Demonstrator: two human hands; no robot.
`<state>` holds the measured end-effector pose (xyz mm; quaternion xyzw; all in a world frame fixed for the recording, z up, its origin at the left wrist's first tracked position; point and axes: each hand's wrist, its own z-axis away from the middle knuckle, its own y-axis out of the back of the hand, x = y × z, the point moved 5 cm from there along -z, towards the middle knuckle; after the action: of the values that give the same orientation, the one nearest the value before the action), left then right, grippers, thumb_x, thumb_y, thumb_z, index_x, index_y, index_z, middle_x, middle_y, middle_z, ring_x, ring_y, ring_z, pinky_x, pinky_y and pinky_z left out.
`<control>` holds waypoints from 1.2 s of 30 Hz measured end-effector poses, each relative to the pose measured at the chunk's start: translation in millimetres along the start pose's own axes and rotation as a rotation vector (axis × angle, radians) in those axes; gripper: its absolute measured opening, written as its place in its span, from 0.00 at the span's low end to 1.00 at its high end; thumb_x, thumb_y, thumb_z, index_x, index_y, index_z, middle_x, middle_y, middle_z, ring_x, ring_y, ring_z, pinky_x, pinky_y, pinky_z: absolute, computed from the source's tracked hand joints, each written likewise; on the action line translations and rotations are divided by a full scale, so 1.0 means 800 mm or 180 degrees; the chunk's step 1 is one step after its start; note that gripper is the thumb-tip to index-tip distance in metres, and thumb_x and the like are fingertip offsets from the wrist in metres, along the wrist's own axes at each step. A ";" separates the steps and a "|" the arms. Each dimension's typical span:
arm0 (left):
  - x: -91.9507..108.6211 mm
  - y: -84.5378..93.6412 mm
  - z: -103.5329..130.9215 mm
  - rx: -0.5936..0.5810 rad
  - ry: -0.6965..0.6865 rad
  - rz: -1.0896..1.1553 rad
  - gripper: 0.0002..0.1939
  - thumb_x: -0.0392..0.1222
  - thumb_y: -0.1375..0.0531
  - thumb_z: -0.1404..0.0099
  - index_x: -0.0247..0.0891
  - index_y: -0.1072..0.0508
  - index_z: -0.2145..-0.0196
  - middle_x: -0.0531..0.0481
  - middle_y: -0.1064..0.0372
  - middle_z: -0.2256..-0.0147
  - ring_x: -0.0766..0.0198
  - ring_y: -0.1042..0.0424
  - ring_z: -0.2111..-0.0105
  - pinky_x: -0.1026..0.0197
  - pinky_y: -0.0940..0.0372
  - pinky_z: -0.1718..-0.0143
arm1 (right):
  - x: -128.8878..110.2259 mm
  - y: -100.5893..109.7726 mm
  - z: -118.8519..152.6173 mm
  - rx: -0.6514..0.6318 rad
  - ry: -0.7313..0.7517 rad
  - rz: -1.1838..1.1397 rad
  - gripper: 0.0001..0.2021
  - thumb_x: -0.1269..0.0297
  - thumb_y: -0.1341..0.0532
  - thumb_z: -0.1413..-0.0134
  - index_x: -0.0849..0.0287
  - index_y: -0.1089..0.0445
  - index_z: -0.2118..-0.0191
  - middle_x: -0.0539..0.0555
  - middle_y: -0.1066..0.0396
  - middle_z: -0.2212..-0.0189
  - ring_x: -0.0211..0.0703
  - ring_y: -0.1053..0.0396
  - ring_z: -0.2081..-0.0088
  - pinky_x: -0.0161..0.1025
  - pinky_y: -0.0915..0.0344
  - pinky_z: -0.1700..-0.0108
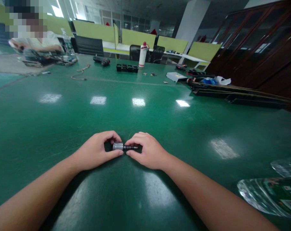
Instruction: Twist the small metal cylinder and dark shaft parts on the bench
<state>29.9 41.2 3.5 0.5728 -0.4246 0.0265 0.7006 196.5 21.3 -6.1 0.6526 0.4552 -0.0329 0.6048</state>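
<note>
Low over the green table, or resting on it, lies a short screwdriver with a clear grey cylinder at one end and a thin black shaft with a pointed tip. It points to the right, roughly level. My left hand curls around the grey end, thumb below and fingers above. From the other side, my right hand closes thumb and forefinger about the black shaft, and the tip shows inside its curl. The two hands nearly meet at the fingertips. Whether the fingers press firmly on the tool is hard to make out.
Clear plastic bottles lie at the right edge. Farther off stand a white flask, a black tray, a power drill and a cord. Long black parts lie back right. Another person sits back left.
</note>
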 end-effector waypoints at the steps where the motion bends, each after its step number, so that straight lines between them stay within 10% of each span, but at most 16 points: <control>1: 0.000 0.000 0.000 -0.0009 0.0003 -0.0002 0.13 0.49 0.37 0.40 0.39 0.27 0.62 0.52 0.27 0.65 0.60 0.29 0.64 0.61 0.37 0.63 | 0.000 0.000 0.000 0.0006 -0.0004 -0.0002 0.08 0.67 0.34 0.48 0.57 0.25 0.61 0.50 0.26 0.65 0.41 0.33 0.62 0.40 0.41 0.57; 25: 0.000 0.000 0.001 0.0023 -0.0011 0.0032 0.13 0.51 0.37 0.40 0.39 0.27 0.63 0.52 0.27 0.65 0.59 0.29 0.64 0.60 0.37 0.62 | 0.001 0.005 0.001 0.0187 -0.0064 -0.0038 0.04 0.70 0.34 0.51 0.58 0.26 0.66 0.50 0.26 0.69 0.40 0.34 0.64 0.38 0.40 0.60; 36: -0.004 0.006 0.002 0.0336 0.0219 0.0093 0.12 0.50 0.37 0.40 0.38 0.27 0.66 0.52 0.26 0.68 0.60 0.29 0.67 0.60 0.37 0.65 | 0.026 0.020 0.001 0.0665 -0.0842 0.0338 0.05 0.72 0.36 0.56 0.56 0.26 0.70 0.49 0.28 0.73 0.42 0.34 0.67 0.39 0.42 0.63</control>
<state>24.9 42.9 5.2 0.6015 -0.4067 0.0787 0.6831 219.5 34.3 -6.5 0.7250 0.3306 -0.1337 0.5892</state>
